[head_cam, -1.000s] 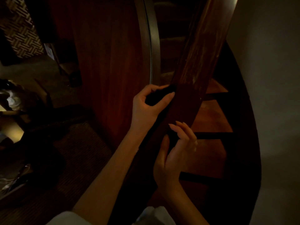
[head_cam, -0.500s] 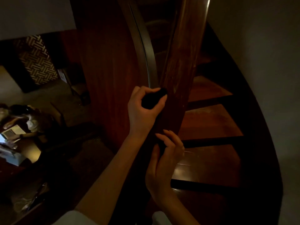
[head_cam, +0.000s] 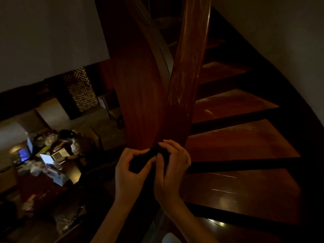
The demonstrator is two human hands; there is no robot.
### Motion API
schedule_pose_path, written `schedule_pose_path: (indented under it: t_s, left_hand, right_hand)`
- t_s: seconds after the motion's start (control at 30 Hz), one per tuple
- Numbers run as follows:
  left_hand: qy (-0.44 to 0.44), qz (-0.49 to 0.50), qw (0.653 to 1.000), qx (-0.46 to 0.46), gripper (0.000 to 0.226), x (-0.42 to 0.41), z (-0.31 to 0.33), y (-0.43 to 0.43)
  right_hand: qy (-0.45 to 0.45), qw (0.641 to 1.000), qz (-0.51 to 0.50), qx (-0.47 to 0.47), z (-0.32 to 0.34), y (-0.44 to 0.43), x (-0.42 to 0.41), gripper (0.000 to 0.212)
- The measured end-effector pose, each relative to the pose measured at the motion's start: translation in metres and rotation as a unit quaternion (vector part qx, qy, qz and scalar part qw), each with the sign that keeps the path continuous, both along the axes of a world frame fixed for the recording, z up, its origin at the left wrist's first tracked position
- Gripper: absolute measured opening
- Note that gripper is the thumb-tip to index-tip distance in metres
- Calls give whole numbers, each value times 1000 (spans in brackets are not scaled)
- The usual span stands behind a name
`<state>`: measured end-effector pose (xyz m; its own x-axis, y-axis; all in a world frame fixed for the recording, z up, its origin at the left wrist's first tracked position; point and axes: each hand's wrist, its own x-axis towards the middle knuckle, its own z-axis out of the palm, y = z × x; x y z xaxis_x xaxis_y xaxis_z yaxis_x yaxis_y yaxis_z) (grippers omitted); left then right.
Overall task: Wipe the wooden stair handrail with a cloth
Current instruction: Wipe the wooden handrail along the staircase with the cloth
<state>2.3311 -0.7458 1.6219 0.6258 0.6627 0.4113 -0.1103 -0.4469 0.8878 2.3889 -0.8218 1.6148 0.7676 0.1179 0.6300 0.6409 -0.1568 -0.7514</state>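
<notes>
Left hand (head_cam: 130, 170) pinches the dark cloth (head_cam: 145, 160) between thumb and curled fingers. Right hand (head_cam: 172, 165) curls over its other end. Both sit low on the handrail (head_cam: 189, 67). Judgement: wrap the cloth round the rail and stroke upward with even pressure over the pale streaks. No containers discernible; too dim.

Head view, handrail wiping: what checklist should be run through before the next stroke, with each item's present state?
1. Left hand grips the dark cloth: ok.
2. Right hand on the cloth: ok, fingers curled over it.
3. Cloth flat against the glossy red-brown wooden handrail: cannot tell, too dark.
4. Rail above the hands free of obstacles: ok.
5. Rail above already clean: not ok, pale streaks show.
</notes>
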Motion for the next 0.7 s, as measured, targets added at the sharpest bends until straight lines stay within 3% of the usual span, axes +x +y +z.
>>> schedule_pose_path:
  t_s: [0.07,0.17,0.3,0.4,0.5,0.6,0.7]
  left_hand:
    - [-24,-2,1000,-5,21,8,18,-22]
    - [-36,-45,997,-40,24,30,45,-61]
    - [18,-183,983,-6,35,57,62,-87]
    - [53,-95,972,208,35,74,58,-80]
    - [118,23,925,362,51,89,46,-61]
    - [208,75,896,386,65,93,34,-49]
    - [216,85,894,383,67,94,26,-47]
  right_hand:
    - [45,997,44,35,9,-7,-4,28]
    - [150,965,136,166,23,-30,-1,39]
    - [247,920,108,284,30,-65,43,34]
    - [314,898,74,298,24,-82,79,38]
    - [345,896,87,264,12,-81,100,35]
    - [333,906,152,213,1,-68,98,21]
    - [297,916,157,216,-4,-57,89,23]
